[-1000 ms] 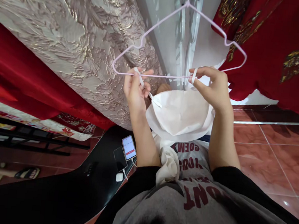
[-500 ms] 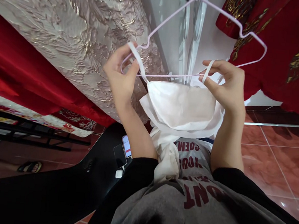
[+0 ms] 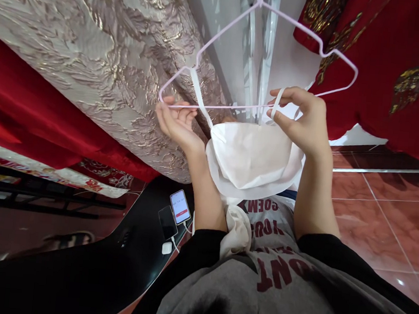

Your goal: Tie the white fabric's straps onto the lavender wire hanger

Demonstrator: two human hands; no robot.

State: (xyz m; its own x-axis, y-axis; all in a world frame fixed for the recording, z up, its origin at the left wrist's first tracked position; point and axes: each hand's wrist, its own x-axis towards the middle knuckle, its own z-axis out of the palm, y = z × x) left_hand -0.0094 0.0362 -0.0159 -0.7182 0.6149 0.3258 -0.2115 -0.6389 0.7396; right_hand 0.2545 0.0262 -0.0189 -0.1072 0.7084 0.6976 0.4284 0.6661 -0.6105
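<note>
A pale pink clothes hanger [image 3: 228,30] is held up in front of me. Beneath it hangs a white garment [image 3: 250,151] with thin straps. Its left strap [image 3: 201,96] is looped over the notch of the hanger's left arm. My left hand [image 3: 180,127] has its fingers curled about the hanger's lower left corner. With the fingers and thumb of my right hand [image 3: 303,114] I hold the right strap [image 3: 278,102], stretched in a loop around them at the hanger's bottom bar. The lower part of the garment gathers against my shirt.
Two phones, one with a lit screen [image 3: 181,207] and one dark [image 3: 168,222], lie on a black tabletop [image 3: 146,210] beside a small white case [image 3: 167,247]. Textured pink-gold fabric [image 3: 122,61] hangs on the left, red gold-trimmed fabric [image 3: 377,83] on the right.
My left hand has come off the left strap and moved down to the hanger's corner; the strap now rests on the hanger's notch. Hanger and right hand have shifted slightly left.
</note>
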